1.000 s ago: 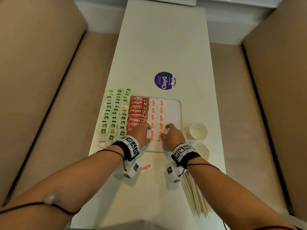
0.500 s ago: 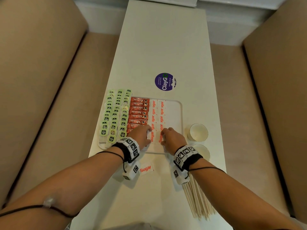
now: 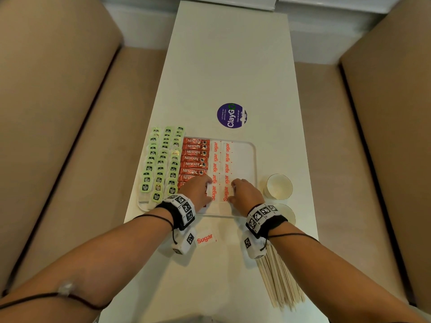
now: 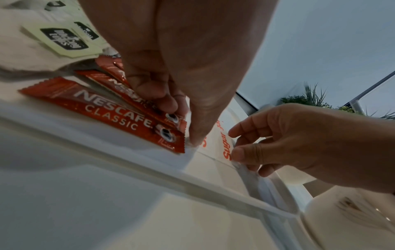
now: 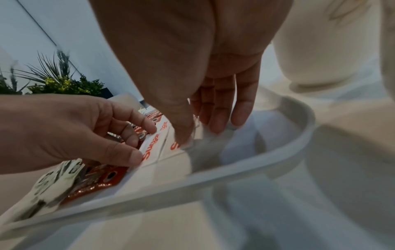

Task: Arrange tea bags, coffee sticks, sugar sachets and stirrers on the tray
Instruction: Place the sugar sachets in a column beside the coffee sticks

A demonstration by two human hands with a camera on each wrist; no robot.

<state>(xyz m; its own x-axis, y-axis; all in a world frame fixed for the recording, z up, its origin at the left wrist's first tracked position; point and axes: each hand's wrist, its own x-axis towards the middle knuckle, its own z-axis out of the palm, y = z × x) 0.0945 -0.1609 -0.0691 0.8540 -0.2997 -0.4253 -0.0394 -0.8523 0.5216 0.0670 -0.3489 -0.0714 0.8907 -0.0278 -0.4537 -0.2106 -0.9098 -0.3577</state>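
A white tray [image 3: 254,159] holds green tea bags [image 3: 161,164] spilling over its left side, red coffee sticks [image 3: 194,157] and two columns of white sugar sachets [image 3: 221,164]. Both hands work at the tray's near end. My left hand [image 3: 208,185] touches the left edge of the nearest sachets, thumb tip down beside the coffee sticks [image 4: 128,115]. My right hand [image 3: 233,187] presses its thumb on the right column's nearest sachet [image 5: 171,152], with its straight fingers [image 5: 218,125] just right of it. One loose sugar sachet [image 3: 205,238] lies below the tray. A bundle of wooden stirrers [image 3: 279,283] lies at the near right.
Two white cups [image 3: 278,186] [image 3: 285,213] stand right of the tray, close to my right wrist. A purple round sticker [image 3: 231,115] sits beyond the tray. The narrow white table has tan benches [image 3: 58,136] on both sides.
My right hand has slid left and nearer, closing in on the right sachet column. The left hand has stayed almost still at the left column.
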